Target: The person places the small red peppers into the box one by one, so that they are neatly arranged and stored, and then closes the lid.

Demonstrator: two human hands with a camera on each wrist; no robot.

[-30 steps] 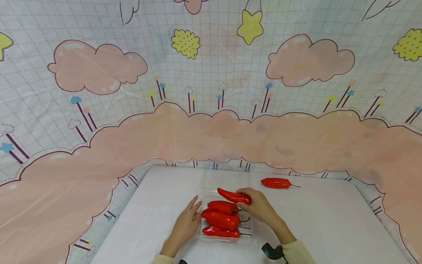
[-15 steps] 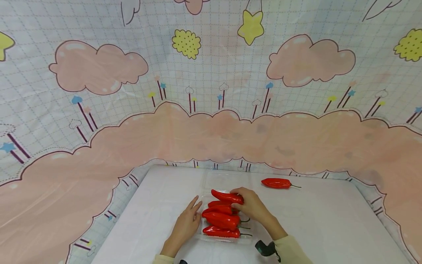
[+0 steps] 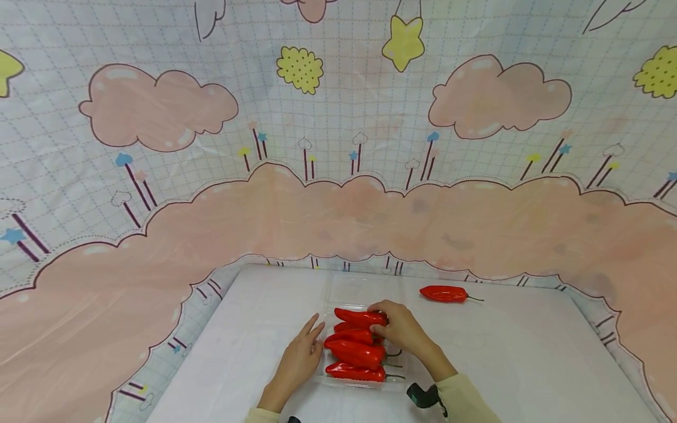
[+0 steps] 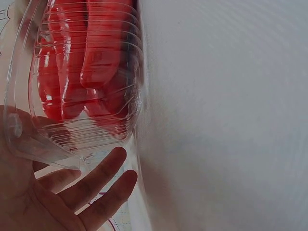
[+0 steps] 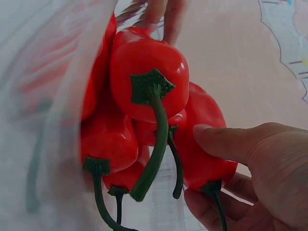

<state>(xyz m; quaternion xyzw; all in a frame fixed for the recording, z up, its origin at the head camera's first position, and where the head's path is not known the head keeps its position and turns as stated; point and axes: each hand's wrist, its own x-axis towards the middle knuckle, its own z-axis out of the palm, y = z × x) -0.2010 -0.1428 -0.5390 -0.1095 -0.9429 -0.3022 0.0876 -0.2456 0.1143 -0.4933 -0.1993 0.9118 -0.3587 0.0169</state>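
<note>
In the head view my right hand (image 3: 406, 330) pinches a red pepper (image 3: 353, 317) by its stem end, at the far side of a clear plastic container (image 3: 359, 384). The right wrist view shows the thumb and fingers on either side of this pepper (image 5: 204, 113), its green stem hanging below. Several more red peppers (image 3: 355, 351) lie piled in the container, stems pointing right. My left hand (image 3: 297, 359) is at the container's left edge, fingers extended. Seen from the left wrist, that hand (image 4: 50, 192) has its fingers spread beside the ribbed end wall.
One more red pepper (image 3: 443, 294) lies on the white table (image 3: 508, 346) at the back right. The container's clear lid (image 3: 365, 289) is folded back behind it. A patterned cloth (image 3: 338, 217) hangs beyond the table's far edge.
My right hand has moved left and slightly down with its pepper, which now lies close against the others in the container. The left hand stays where it was.
</note>
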